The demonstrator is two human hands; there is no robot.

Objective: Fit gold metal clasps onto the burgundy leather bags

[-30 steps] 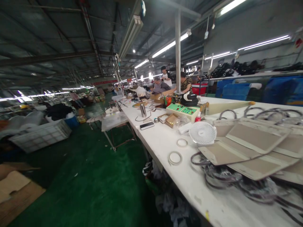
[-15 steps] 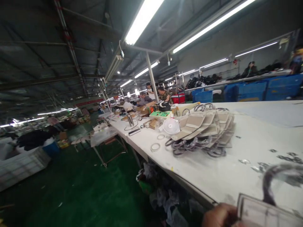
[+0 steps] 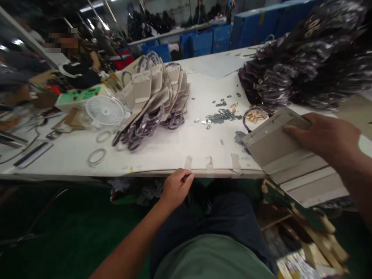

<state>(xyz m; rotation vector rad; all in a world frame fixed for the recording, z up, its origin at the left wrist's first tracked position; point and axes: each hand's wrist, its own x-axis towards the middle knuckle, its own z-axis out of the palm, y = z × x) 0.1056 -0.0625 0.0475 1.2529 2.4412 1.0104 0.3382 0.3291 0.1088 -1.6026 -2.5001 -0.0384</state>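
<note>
Tabletop fills the view now, where a moment ago the person was looking down the long hall. They have turned square to the white surface, and the grey card panel, only glimpsed at the bottom edge half a second back, has come up over the near right corner. The panel lies almost flat. Its long axis runs from the scattered metal bits back toward the person's right side, with the near end hanging off the edge. The right hand grips it, fingers closed over the far long edge. The left hand rests at the tabletop's front edge, curled in with thumb against forefinger and nothing visible between them.
</note>
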